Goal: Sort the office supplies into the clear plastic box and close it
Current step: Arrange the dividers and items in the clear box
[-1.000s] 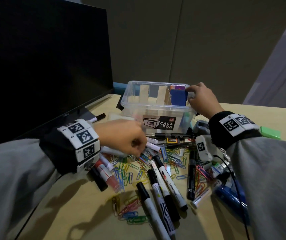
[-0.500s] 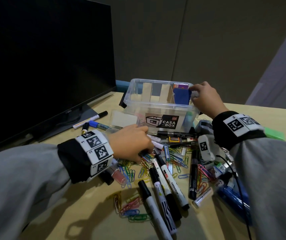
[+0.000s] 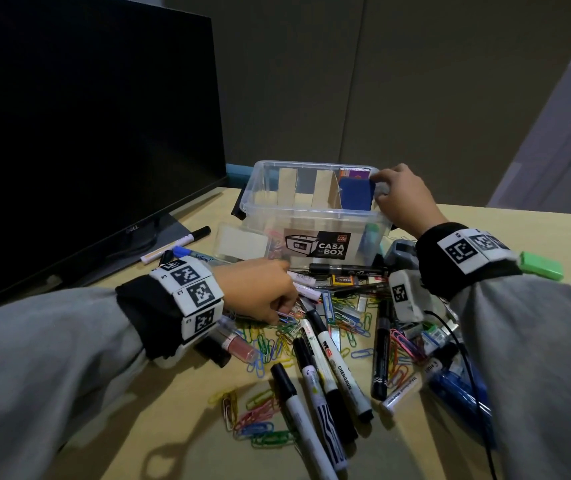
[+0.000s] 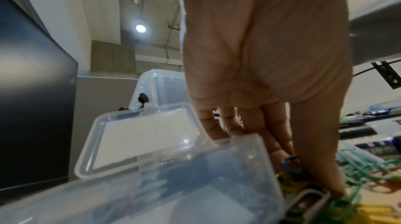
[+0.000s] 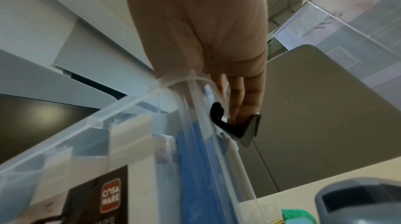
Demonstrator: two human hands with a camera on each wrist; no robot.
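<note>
The clear plastic box (image 3: 306, 216) stands open at the middle back of the desk, with cardboard dividers and a blue item (image 3: 356, 195) inside. My right hand (image 3: 381, 188) grips its right rim; in the right wrist view the fingers (image 5: 240, 100) hang over the rim by a black latch (image 5: 219, 118). My left hand (image 3: 282, 315) reaches down into the coloured paper clips (image 3: 342, 323) in front of the box. In the left wrist view, thumb and fingers (image 4: 314, 159) pinch a blue clip (image 4: 289, 163). Several markers (image 3: 342, 372) lie nearer to me.
A black monitor (image 3: 69, 133) fills the left side, with two pens at its foot. A small clear case with its lid up (image 3: 239, 242) sits left of the box. A grey stapler-like object (image 5: 358, 198) and a green block (image 3: 542, 266) lie to the right.
My left hand has dropped lower into the paper clip pile and closed on clips. My right hand has stayed on the box's rim.
</note>
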